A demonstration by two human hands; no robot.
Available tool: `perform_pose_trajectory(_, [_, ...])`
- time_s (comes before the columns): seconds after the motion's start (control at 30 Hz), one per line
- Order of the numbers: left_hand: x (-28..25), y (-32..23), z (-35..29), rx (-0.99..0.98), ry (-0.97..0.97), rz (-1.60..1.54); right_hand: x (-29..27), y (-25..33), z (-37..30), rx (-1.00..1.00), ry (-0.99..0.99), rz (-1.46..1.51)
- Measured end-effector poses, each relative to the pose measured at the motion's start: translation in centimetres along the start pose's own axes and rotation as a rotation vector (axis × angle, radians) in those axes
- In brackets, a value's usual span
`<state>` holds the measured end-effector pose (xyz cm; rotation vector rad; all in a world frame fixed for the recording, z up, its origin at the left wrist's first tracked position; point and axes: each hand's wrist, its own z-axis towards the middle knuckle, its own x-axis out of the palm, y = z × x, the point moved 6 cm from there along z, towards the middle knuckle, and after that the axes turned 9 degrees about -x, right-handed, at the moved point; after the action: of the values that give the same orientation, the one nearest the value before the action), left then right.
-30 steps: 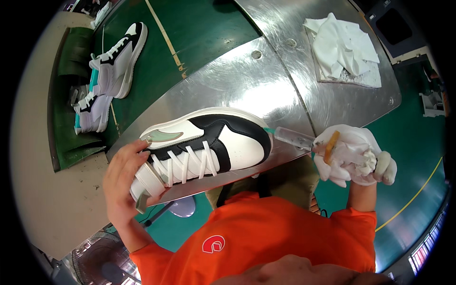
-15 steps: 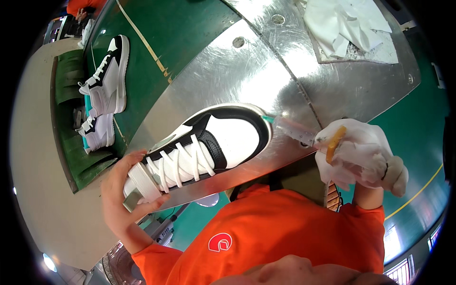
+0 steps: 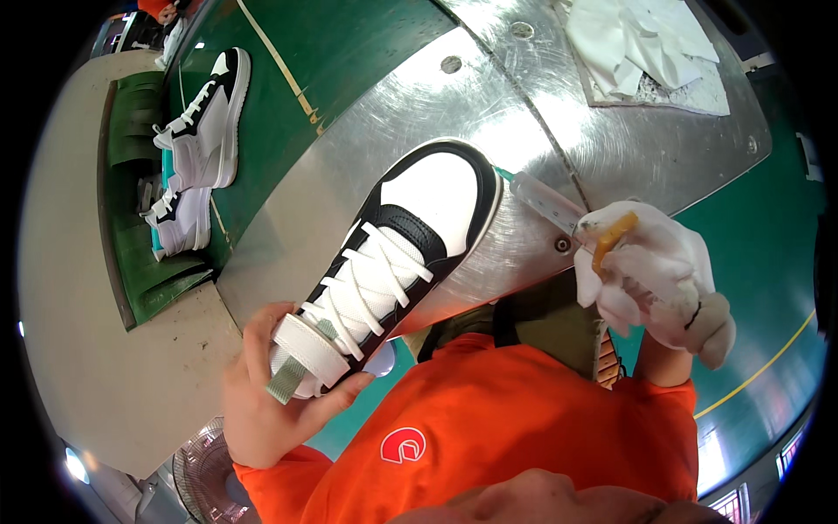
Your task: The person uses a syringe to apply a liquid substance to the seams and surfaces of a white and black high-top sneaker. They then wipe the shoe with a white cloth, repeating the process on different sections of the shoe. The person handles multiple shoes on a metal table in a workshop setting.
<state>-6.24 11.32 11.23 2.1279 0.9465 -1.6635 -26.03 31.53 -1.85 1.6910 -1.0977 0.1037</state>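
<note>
In the lower-left centre, the bare left hand [image 3: 271, 406] grasps the heel of a white-and-black lace-up shoe [image 3: 384, 253], fingers and thumb on opposite sides. The shoe slants across the centre of the frame, its rounded toe, smooth with fine perforations, pointing up; the tongue is mesh, the heel loop grey-green webbing. At right, the white-gloved right hand [image 3: 655, 279] is closed round a clear plastic syringe [image 3: 548, 205], its green tip at the toe's pale sole edge; contact is too small to tell. The glove hides the syringe's rear.

Beneath lies a scratched, glossy metal tabletop [image 3: 349, 175] crossed by a seam; a green floor [image 3: 751, 349] shows at right. A wire-caged fan [image 3: 199, 476] occupies the lower left. At upper left, two laced shoes [image 3: 205, 131] adjoin a curved green panel [image 3: 131, 166]; at upper right, a crumpled white cloth [image 3: 637, 52] covers part of a speckled pad [image 3: 659, 98].
</note>
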Motion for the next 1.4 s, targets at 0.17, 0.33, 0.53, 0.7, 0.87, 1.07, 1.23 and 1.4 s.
perform_pose_trajectory(0.17, [0.2, -1.2, -0.6, 0.114, 0.037, 0.09, 1.3, -0.5, -0.5, -0.115, 0.111, 0.017])
perform_pose_trajectory(0.33, [0.4, -1.2, -0.6, 0.113, 0.067, 0.094, 1.3, -4.0, -1.3, -0.167, 0.128, 0.142])
perform_pose_trajectory(0.53, [-2.7, -2.0, 0.8, 0.14, 0.339, 0.227, 3.2, -4.2, -2.3, -0.15, -0.008, -0.051])
perform_pose_trajectory(0.7, [-2.5, -4.9, 8.6, 0.259, 0.388, -0.07, 3.9, -4.5, -3.5, -0.397, 0.141, -0.108])
perform_pose_trajectory(0.87, [2.4, -6.5, 14.6, 0.308, 0.397, 0.012, 3.4, -4.9, -3.7, -0.339, 0.052, 0.071])
perform_pose_trajectory(1.07, [5.5, -7.0, 16.8, 0.291, 0.56, 0.061, 2.8, 0.4, 0.3, -1.014, -0.2, -0.967])
perform_pose_trajectory(1.23, [6.2, -7.4, 17.5, 0.222, 0.685, -0.075, 4.5, -1.2, 5.2, -0.804, -0.034, 0.048])
perform_pose_trajectory(1.4, [6.4, -7.6, 17.7, 0.222, 0.68, -0.064, 5.7, -1.7, 3.3, -0.987, -0.096, -0.323])
